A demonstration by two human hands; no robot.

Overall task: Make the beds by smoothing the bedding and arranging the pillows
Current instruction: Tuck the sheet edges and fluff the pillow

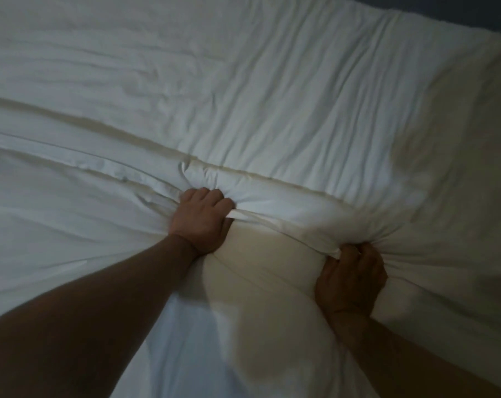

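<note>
- The white duvet (272,96) fills nearly the whole frame. It lies across the bed, with long creases (146,81) running over its upper left part.
- The left hand (200,219), at centre frame, has its fingers curled tight round the duvet's thick edge (275,201), and the cloth bunches at its knuckles.
- The right hand (352,277), at lower right, grips the same edge in a closed fist, and folds fan out from it.
- Between the hands a cream layer (258,254) shows under the lifted edge. Whether it is filling or a pillow cannot be told.
- The step in hand looks like pulling the duvet taut, so the smoothing seems only partly done.
- Next, both hands would need an even tug in one direction, then flat palms over the creases. No pillow is plainly in view, so arranging them comes later.
</note>
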